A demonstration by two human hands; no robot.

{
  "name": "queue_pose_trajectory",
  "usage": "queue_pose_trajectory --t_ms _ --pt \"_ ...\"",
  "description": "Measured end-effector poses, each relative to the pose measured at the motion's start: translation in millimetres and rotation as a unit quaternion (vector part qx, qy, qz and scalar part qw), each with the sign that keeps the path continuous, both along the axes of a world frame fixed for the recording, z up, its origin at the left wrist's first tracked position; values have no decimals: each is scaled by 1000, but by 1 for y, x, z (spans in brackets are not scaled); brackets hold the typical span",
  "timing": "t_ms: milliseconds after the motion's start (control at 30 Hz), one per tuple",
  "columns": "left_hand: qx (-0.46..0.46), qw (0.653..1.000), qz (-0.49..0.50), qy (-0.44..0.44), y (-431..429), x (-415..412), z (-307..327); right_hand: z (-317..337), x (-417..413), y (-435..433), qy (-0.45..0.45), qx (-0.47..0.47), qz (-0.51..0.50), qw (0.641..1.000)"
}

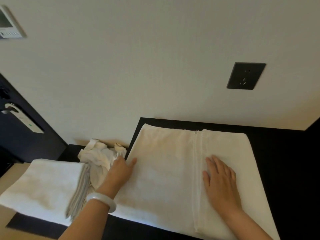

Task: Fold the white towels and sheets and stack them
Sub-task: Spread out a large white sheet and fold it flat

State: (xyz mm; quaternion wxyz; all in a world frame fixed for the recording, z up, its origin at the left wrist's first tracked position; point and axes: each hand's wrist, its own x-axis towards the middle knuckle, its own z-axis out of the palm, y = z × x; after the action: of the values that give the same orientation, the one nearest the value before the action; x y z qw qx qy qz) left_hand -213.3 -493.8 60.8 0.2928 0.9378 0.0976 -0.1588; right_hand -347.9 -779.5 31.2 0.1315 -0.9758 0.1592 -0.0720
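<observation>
A person smoothed a folded white sheet [164, 170] on a dark table [280, 153].
The right hand [220, 179] pressed flat, fingers straight and slightly spread; the left hand [121, 170] met the sheet's left edge, thumb on top, fingers hidden. Folded towels [46, 181] were stacked at left, beside crumpled linen [98, 156].

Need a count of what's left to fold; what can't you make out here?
Head view:
- left hand: fingers hidden past the edge of the sheet; grip unclear
- crumpled pile: piece count hidden by left hand and folded stack
- folded stack: layers blurred
- sheet: near corner cut off by frame bottom
</observation>
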Motion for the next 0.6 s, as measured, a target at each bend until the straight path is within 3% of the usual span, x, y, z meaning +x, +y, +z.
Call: queue_pose_trajectory --t_ms 100,167,233,333,467,533,600 --pt "-200 971 72 111 14 11 13 1 2 -2 4 18 11 1000" --pt "-362 910 72 191 21 12 26 2 2 -4 -6 39 15 999" --pt "-454 863 14 223 13 10 42 3 1 -7 -31 92 15 995" --pt "-469 856 -86 200 -37 1 64 9 -1 -14 -102 258 -20 960" --pt "-430 876 -166 146 -134 -29 79 34 -8 -26 -131 550 -102 819" --pt "-431 871 -193 137 -182 -49 82 45 -16 -41 -152 618 -145 757" --pt "-387 880 -247 124 -223 -68 80 54 -27 -59 -172 624 -187 739"
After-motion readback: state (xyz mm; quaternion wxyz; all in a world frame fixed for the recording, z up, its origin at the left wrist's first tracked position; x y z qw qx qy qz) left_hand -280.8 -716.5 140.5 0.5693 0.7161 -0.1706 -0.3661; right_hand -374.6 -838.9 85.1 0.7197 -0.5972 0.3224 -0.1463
